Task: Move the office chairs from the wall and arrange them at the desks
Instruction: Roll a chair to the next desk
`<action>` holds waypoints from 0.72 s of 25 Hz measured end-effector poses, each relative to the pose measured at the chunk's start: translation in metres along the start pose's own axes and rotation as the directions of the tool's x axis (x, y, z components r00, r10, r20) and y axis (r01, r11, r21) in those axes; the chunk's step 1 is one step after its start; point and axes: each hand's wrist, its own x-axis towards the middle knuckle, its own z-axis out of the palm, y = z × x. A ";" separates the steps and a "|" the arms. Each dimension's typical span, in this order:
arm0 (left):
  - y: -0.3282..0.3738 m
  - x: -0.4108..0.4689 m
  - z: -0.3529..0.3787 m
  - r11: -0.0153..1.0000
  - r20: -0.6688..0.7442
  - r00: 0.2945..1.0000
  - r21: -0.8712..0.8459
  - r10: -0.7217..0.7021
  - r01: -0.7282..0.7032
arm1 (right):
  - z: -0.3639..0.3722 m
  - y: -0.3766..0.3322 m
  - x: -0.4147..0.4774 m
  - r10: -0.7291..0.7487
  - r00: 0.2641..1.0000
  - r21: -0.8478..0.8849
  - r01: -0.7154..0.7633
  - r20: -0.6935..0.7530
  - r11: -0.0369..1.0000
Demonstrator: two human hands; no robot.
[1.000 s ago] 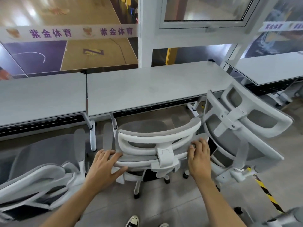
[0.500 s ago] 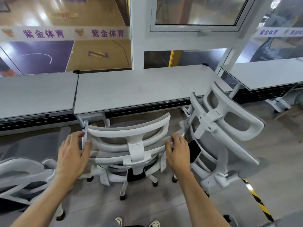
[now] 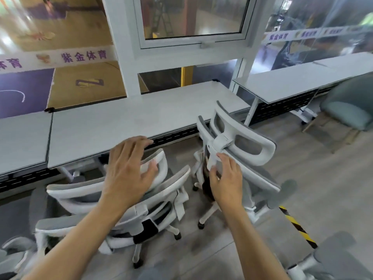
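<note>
A white-framed grey mesh office chair (image 3: 80,194) stands with its seat under the long grey desk (image 3: 141,122). My left hand (image 3: 129,170) hovers over its headrest with fingers spread, holding nothing. To its right, a second office chair (image 3: 252,150) of the same kind stands at an angle by the desk's right end. My right hand (image 3: 226,178) curls its fingers around the white frame at the left edge of that chair's back.
Another grey desk (image 3: 292,81) stands at the right, with a teal armchair (image 3: 351,106) beside it. Yellow-black tape (image 3: 296,227) runs across the floor. More office chairs show at the bottom left (image 3: 12,253) and bottom right (image 3: 333,259). Windows line the wall behind the desks.
Both hands have let go of the middle chair's back. My right hand has moved onto the right chair's frame, my left hand has lifted, and the view has turned right.
</note>
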 end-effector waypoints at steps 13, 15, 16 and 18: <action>0.072 0.112 0.218 0.994 0.475 0.879 -0.112 0.050 0.004 | -0.014 0.116 0.023 0.363 0.921 -0.467 -0.263 0.138 0.844; 0.069 0.123 0.246 0.992 0.545 0.839 -0.111 0.005 0.066 | -0.009 0.135 0.017 0.306 0.948 -0.437 -0.239 0.090 0.867; 0.067 0.127 0.257 0.993 0.571 0.821 -0.096 -0.003 0.070 | -0.011 0.144 0.016 0.271 0.960 -0.405 -0.222 0.067 0.887; 0.065 0.130 0.276 0.998 0.605 0.797 -0.055 0.002 0.039 | -0.023 0.164 0.017 0.235 0.968 -0.377 -0.188 0.084 0.907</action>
